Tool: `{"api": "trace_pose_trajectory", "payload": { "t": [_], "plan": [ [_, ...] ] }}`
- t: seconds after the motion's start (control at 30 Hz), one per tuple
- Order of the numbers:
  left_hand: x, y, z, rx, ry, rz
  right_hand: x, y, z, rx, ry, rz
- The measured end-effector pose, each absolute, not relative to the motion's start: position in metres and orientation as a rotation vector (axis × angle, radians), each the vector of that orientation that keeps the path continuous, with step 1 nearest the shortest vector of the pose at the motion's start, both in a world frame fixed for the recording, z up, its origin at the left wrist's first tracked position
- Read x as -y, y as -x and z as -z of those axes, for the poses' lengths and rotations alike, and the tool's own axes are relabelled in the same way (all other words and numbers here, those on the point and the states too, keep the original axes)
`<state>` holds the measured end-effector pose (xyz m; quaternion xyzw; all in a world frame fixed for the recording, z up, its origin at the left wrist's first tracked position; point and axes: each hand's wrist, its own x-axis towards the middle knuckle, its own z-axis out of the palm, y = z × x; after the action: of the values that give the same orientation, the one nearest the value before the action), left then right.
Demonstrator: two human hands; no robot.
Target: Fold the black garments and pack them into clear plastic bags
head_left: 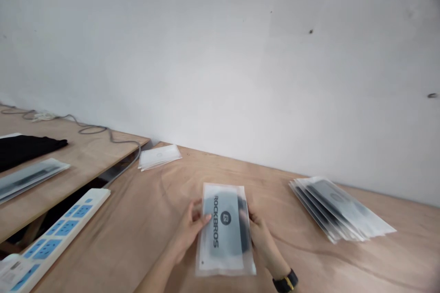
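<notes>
A frosted plastic bag (227, 256) printed "ROCKBROS" with a round logo is held upright in front of me, something dark showing through its right side. My left hand (192, 224) grips its left edge, thumb on the front and fingers behind. At the right edge, my right hand (261, 236) is closed on the same bag, its fingers partly hidden by the plastic. A black band with a gold-coloured clasp (286, 281) circles my right wrist.
Several filled frosted bags (340, 208) lie fanned out at the right. Flat white bags (160, 156) rest near the wall. To the left are a power strip (58, 238), a gap between tables, a grey cable (92, 128), black fabric (29, 149) and another packed bag (32, 176).
</notes>
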<state>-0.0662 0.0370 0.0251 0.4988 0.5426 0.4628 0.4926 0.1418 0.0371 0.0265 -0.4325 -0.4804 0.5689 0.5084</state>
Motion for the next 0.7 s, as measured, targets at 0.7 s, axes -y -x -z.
{"api": "trace_pose_trajectory", "payload": {
  "t": [0.7],
  "plan": [
    [-0.098, 0.055, -0.113, -1.116, -2.192, -0.799, -0.075, -0.181, -0.095, 1.913, 1.196, -1.102]
  ]
}}
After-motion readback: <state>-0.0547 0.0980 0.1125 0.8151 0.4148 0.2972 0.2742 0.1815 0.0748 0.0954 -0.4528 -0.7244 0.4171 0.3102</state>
